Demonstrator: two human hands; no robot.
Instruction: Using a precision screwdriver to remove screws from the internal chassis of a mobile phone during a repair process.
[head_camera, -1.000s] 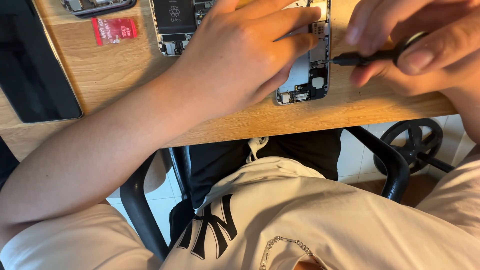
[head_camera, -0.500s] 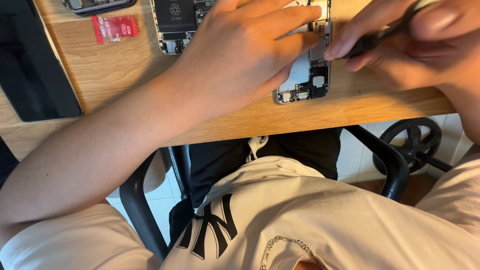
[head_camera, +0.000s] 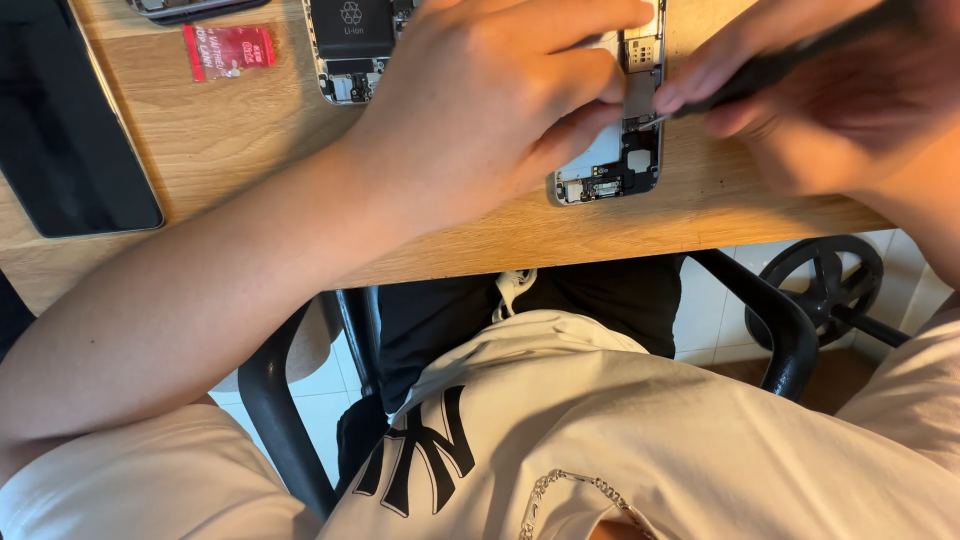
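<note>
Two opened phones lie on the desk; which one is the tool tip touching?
The right phone, at the desk edge under both hands. The left hand steadies it while the right hand holds the tool to its board. The left phone lies untouched.

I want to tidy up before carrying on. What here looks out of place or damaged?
Nothing looks spilled or broken. The opened phone lies close to the wooden desk edge, under the left hand, its insides bare. The right hand holds a thin dark tool to it. A small red packet lies loose.
</note>
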